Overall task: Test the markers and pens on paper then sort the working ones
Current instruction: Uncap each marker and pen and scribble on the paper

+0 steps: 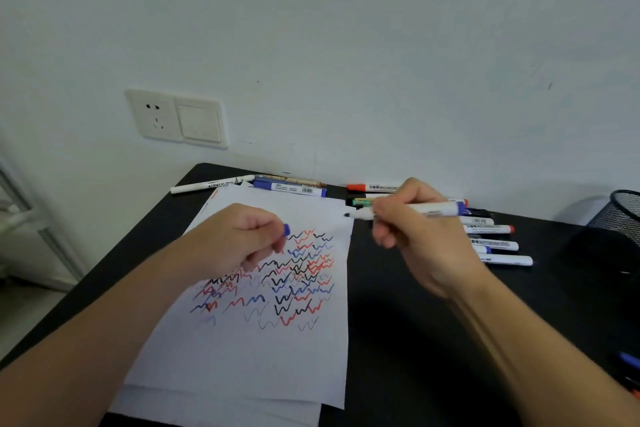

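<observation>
While the right hand (415,229) pinches an uncapped marker (408,211) just off the paper's (263,350) right edge, the left hand's (239,236) grip curls round its blue cap (286,229) above the squiggles; more markers (495,239) lie on the black bench (415,340)

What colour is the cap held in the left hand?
Blue: the cap pokes out of the left hand, seen in the head view.

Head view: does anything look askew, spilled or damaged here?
Nothing spilled or damaged. The paper lies skewed on the table, over a second sheet. The right hand holds an uncapped marker; the left hand grips its blue cap.
</observation>
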